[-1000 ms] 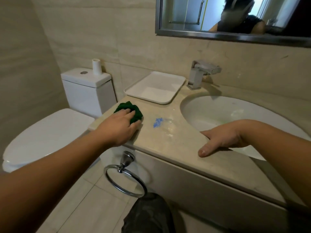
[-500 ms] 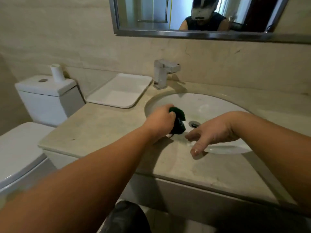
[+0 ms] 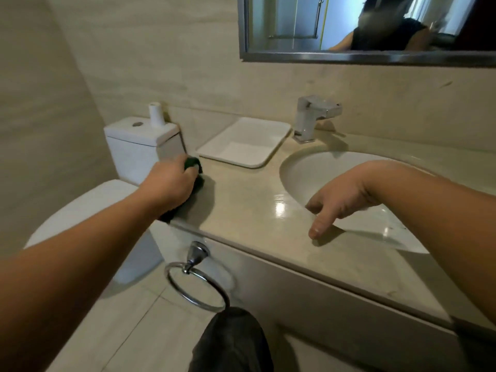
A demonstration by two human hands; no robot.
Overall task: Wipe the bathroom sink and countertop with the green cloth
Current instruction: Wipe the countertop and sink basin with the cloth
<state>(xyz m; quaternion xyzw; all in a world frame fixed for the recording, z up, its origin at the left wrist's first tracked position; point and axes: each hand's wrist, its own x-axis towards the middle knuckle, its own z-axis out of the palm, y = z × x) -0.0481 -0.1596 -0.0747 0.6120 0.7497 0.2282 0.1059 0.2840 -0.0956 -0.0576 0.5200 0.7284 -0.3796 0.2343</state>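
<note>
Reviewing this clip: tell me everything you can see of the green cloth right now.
The green cloth is dark green, soft and bunched up, mostly hidden under the left hand, which presses it onto the far left end of the beige countertop, near its edge beside the toilet tank. Only a crumpled bit shows past the fingers. It lies just short of the white tray, apparently not touching it.

A home bathroom: a white toilet [image 3: 128, 157] beside a beige stone worktop [image 3: 241, 205] with an inset sink [image 3: 322, 170], chrome tap [image 3: 314, 116], wall mirror [image 3: 375, 28] and towel ring [image 3: 197, 285].
</note>
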